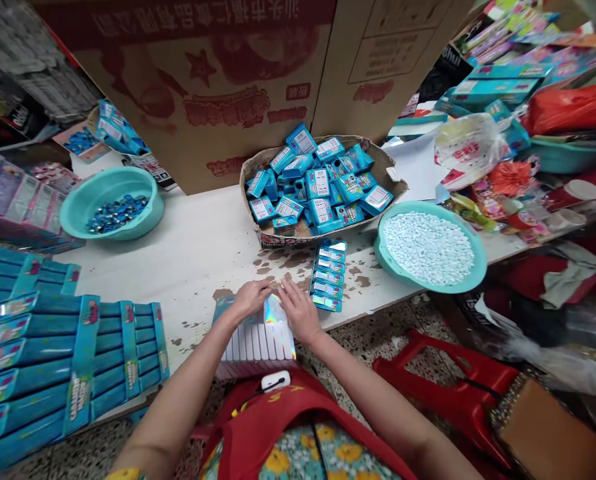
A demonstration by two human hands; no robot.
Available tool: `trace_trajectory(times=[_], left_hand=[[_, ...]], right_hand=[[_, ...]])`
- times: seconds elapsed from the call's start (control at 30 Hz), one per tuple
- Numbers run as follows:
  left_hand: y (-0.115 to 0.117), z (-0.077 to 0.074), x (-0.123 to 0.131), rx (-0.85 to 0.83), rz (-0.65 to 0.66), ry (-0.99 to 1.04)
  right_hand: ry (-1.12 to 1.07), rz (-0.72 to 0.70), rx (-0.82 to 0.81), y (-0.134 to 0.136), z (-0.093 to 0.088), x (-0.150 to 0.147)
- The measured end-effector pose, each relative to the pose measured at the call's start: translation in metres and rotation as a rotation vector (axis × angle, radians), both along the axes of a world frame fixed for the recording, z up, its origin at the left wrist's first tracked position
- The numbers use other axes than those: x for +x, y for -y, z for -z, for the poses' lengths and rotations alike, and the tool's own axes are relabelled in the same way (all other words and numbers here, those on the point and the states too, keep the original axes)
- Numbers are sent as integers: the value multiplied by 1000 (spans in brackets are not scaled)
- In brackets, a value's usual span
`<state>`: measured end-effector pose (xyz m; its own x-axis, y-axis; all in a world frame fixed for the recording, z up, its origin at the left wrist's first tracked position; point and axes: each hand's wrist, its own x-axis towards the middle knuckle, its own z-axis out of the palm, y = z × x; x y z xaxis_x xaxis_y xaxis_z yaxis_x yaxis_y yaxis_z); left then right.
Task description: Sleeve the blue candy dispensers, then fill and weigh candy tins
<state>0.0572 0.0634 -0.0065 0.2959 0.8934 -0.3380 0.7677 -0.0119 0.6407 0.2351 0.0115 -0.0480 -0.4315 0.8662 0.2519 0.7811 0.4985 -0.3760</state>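
My left hand (251, 297) and my right hand (301, 310) meet at the far end of a blue display tray (258, 341) with white slots that rests at the table's front edge. Both hands have curled fingers pressed on a shiny holographic flap (274, 308) of that tray. Just right of my right hand lies a row of small blue boxes (329, 275). Behind them a shallow cardboard tray (323, 233) holds a heap of the same blue boxes (318, 183).
A teal bowl of white pellets (428, 248) stands at the right, a teal bowl of dark blue pieces (111, 203) at the left. Stacked blue display trays (63, 360) fill the left. Large cardboard cartons (218, 87) stand behind. A red stool (453, 387) sits lower right.
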Motion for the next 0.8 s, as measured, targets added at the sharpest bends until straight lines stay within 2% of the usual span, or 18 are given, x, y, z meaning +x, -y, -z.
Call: trace_trajectory(times=[0.13,0.3,0.47,0.57,0.63,0.67,0.73,0.8], left_hand=[[-10,8,0,-25,54,13],[-23,18,2,-10,85,-107],[-33,33,-5,23,101,-289],[-33,43,-8,175,-4,-383],[-35,50,2,309,-100,-300],[-38,54,13,338,-115,-194],[-52,63,43,261,-99,116],[-72,73,80,80,-139,408]], right_hand=[[16,-29,14,-1,4,2],[-44,-11,-33,-14,0,6],[-96,72,-116,-18,-30,18],[-267,183,-142,-15,-58,40],[-381,302,-163,-15,-74,60],[-428,367,-177,-15,-81,69],[-506,486,-217,-16,-90,87],[-561,573,-263,-15,-94,102]])
